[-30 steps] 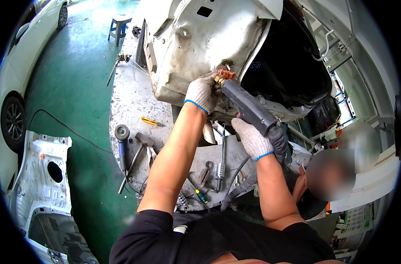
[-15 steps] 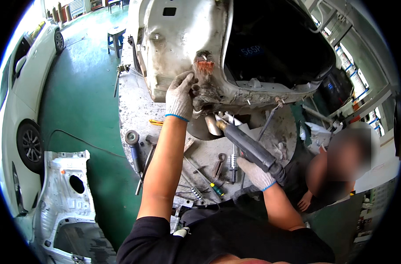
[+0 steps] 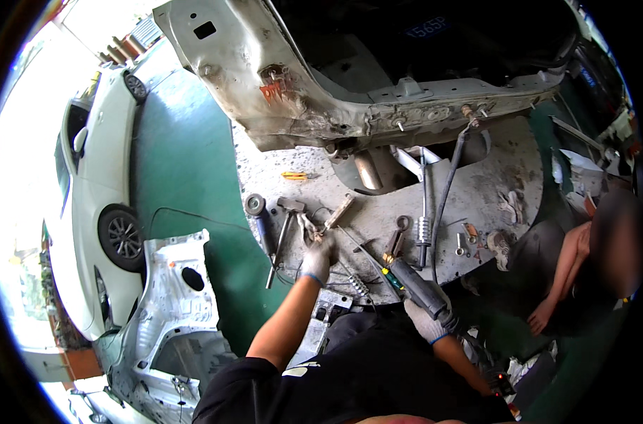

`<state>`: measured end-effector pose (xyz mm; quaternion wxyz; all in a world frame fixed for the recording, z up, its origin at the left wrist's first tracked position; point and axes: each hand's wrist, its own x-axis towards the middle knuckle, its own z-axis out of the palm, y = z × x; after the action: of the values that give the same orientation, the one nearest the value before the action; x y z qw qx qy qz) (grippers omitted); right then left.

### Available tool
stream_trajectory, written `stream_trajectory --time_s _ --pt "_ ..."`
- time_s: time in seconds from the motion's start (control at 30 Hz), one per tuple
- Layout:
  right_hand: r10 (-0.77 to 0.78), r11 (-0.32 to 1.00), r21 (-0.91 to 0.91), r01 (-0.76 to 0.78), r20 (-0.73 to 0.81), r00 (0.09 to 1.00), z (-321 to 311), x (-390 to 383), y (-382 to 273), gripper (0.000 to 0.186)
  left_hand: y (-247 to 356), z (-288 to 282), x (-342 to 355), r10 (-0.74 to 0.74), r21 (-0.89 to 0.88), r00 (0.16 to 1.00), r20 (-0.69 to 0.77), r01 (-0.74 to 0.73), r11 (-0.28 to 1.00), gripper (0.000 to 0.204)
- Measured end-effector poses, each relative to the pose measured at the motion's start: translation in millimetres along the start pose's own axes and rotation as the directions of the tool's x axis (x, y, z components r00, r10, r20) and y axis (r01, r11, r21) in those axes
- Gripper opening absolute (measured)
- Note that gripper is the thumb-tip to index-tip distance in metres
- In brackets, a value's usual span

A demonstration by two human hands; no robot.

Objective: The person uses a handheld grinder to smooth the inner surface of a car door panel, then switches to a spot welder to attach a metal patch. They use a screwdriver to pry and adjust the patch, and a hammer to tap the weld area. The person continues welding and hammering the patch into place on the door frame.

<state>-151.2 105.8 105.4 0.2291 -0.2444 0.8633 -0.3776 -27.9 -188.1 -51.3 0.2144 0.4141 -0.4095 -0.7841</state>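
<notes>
So your gloved left hand [image 3: 316, 258] is down on the gritty floor among the scattered tools, fingers curled round something I can't make out, while your right hand [image 3: 427, 321] grips the dark power tool [image 3: 413, 286] low, clear of the stripped car body [image 3: 300, 92]

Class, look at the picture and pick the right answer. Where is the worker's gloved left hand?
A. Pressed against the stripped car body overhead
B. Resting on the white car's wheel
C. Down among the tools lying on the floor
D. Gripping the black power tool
C: the left hand reaches down among the tools on the floor, while the right hand holds the black power tool.
</notes>
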Motion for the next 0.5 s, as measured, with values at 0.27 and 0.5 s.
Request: stream_trajectory --time_s 0.27,0.5 --pt "-0.096 0.99 -0.083 0.114 0.194 0.976 -12 33 48 0.038 -262 -205 -137 -0.307 0.975 0.94 0.146 -0.189 -0.114 0.023" --pt "0.328 0.944 -0.102 -0.313 0.374 0.868 81 153 132 0.057 -247 -265 -184 -0.326 0.922 0.943 -0.07 -0.064 -0.381 0.033"
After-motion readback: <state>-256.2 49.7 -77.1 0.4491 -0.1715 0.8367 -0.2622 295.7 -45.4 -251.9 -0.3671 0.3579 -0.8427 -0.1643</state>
